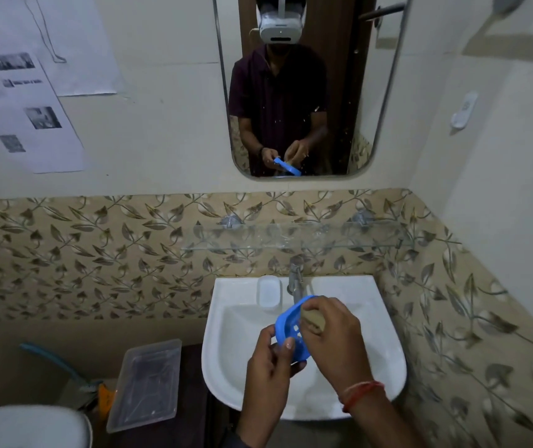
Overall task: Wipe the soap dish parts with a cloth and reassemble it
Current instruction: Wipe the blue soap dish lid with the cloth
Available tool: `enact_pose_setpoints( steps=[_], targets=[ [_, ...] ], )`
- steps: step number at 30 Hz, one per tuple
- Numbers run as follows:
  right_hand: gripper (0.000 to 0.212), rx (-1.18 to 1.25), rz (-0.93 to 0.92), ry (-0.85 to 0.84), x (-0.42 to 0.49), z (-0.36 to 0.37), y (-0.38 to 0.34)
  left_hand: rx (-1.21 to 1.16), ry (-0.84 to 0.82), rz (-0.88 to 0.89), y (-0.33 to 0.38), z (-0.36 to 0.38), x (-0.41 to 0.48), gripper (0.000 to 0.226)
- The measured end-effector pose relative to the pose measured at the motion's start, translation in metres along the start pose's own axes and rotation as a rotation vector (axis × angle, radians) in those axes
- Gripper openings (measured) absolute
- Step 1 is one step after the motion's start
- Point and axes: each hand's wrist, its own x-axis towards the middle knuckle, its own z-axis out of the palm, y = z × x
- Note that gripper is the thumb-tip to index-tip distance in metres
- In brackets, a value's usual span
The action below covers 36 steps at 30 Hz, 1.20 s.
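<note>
wiping step by the look of it, not yet reassembly

blue slotted dish part [286, 324] held up over the basin of the sink [384, 337], tilted on edge, clear of the porcelain. pinched at its near rim by the left hand [270, 360], thumb on the inner face, fingers curled behind. tan cloth [313, 322] bunched in the right hand [336, 331], fingers closed round it, pressed into the hollow of the blue part towards its far end

other piece, a pale translucent tray [269, 291], lying flat on the back ledge of the sink just left of the tap [295, 281], apart from both hands. cannot tell whether already wiped

off to the lower left, a clear plastic box [147, 381]; above the tap, a glass shelf [291, 242]

next, probably: working the cloth across the slots and round the rim, then turning the blue part in the left fingers to reach the underside. calls for a firm pinch against the push of the cloth, smooth plastic being liable to slip. after that, likely the pale tray, then fitting the two together, long sides lined up, pressed down level
</note>
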Motion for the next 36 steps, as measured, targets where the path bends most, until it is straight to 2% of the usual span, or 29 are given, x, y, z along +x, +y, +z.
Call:
enact_pose_setpoints(
  steps=[4, 9, 14, 19, 24, 25, 30, 33, 35, 36],
  targets=[
    [0.020, 0.039, -0.096, -0.084, -0.004, -0.002, 0.003, -0.005, 0.015, 0.043, 0.001, -0.002, 0.004, 0.029],
    [0.021, 0.009, -0.011, 0.079, 0.018, -0.022, 0.012, 0.036, 0.032, 0.083, -0.002, 0.000, 0.005, 0.029],
    [0.024, 0.094, -0.128, -0.122, 0.000, -0.016, -0.001, 0.016, -0.007, 0.094, 0.000, -0.001, 0.014, 0.035],
    [0.023, 0.012, -0.076, 0.085, 0.020, -0.023, 0.007, 0.017, -0.020, 0.115, -0.001, 0.001, 0.016, 0.030],
    [0.024, 0.048, -0.175, -0.099, 0.005, -0.017, -0.003, -0.015, -0.041, 0.094, 0.002, 0.002, 0.021, 0.036],
    [0.023, 0.028, -0.174, -0.090, 0.007, -0.017, -0.003, -0.010, -0.040, 0.099, 0.002, 0.002, 0.021, 0.035],
    [0.023, -0.060, -0.058, 0.165, 0.029, -0.029, 0.007, -0.030, -0.021, 0.111, 0.006, 0.004, 0.020, 0.043],
    [0.025, -0.017, -0.185, 0.028, 0.019, -0.024, -0.001, -0.030, -0.061, 0.114, 0.009, 0.003, 0.024, 0.033],
    [0.027, -0.002, -0.220, -0.071, 0.012, -0.019, -0.004, -0.021, -0.070, 0.113, 0.010, 0.002, 0.027, 0.034],
    [0.025, -0.012, -0.211, -0.064, 0.014, -0.019, -0.002, -0.018, -0.064, 0.112, 0.010, 0.002, 0.028, 0.035]
  ],
)
